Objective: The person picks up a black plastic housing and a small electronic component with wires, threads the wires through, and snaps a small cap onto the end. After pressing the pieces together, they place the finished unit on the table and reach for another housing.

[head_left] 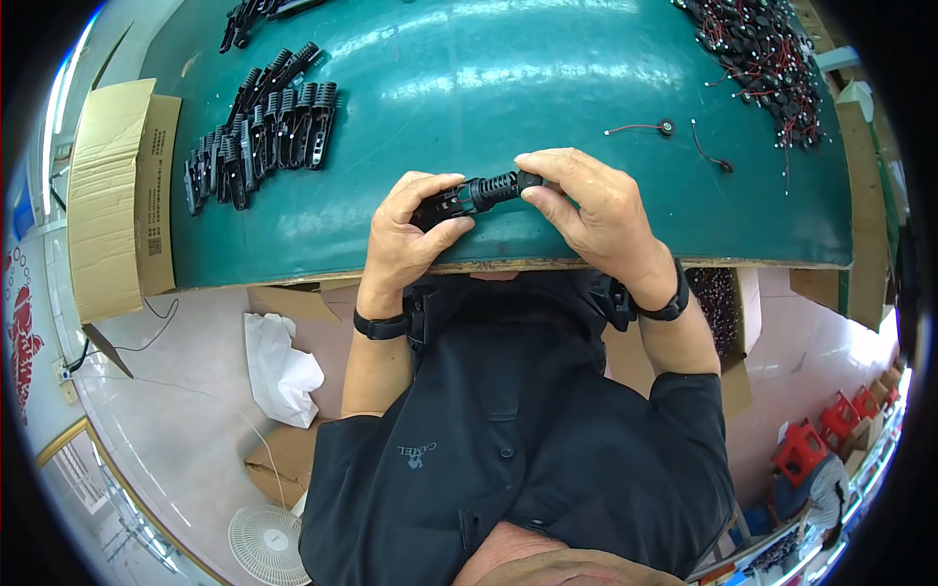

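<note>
The left hand (403, 234) closed around the broader end of a long black plastic housing with a ribbed neck (479, 196), its thumb on the near side and its fingers on the far side, a hold that appeared meant to steady the piece. The right hand (601, 207) pinched a small round black part (529, 180) at the ribbed tip between thumb and forefinger, a grip seemingly chosen for fine control. Whether that part was seated or merely pressed against the tip could not be told.

Held between the two hands, over the near edge of a glossy green tabletop (420, 117), the housing slanted slightly away toward the right hand. It looked dark throughout, with close rings along the neck and openings in the body beside the left fingers.

Just beyond the right hand, a black disc with a thin red wire (667, 127) and a second dark disc on a wire (726, 167) lay apart, probably placed for easy reach. Beyond the left hand, similar black ribbed housings (264, 127) lay side by side, perhaps for tidy picking. Farthest past the right hand, black discs with red wires (757, 59) sat in a tangled heap.
</note>
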Tool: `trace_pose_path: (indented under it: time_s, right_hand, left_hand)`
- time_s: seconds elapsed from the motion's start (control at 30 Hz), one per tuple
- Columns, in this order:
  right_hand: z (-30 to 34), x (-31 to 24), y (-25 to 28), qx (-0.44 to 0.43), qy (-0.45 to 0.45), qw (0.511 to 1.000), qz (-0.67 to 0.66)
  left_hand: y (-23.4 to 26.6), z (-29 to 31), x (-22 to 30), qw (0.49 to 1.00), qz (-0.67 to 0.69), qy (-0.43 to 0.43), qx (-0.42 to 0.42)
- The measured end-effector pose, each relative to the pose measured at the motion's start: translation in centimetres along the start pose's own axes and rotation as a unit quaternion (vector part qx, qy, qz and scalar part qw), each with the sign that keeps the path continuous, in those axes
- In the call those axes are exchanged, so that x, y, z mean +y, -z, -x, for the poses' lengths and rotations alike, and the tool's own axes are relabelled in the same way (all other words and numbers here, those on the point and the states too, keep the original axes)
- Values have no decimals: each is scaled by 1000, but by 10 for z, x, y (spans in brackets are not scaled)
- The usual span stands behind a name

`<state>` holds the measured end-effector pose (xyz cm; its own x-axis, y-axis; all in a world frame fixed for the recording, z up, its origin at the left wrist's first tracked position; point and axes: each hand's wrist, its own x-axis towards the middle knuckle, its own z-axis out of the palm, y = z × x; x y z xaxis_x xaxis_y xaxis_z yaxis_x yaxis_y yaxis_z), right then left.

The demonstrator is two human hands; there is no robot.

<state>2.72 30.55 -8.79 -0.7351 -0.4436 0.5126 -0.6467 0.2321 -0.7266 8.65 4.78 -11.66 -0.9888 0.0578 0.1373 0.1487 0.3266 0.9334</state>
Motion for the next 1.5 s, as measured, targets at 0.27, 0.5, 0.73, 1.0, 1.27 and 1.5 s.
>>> trace_pose_path:
  time_s: [0.27, 0.5, 0.73, 1.0, 1.27, 1.5]
  right_hand:
    - [6, 1, -13, 20, -57, 997, -37]
    - [10, 3, -8, -41, -93, 994, -48]
    - [12, 2, -6, -46, -142, 986, -76]
    - [11, 1, -8, -30, -168, 981, -87]
    - [13, 4, -11, -25, -218, 969, -117]
    - [16, 9, -18, 1, -212, 972, -105]
  left_hand:
    - [1, -1, 0, 1000, -4, -18, 4]
    - [-1, 0, 4, 999, -29, -20, -3]
    - [-3, -1, 6, 999, -40, -18, 1]
    - [-3, 0, 7, 999, -42, -15, -1]
    - [-4, 0, 5, 998, -51, -22, -4]
    - [-5, -1, 5, 997, -63, -34, 3]
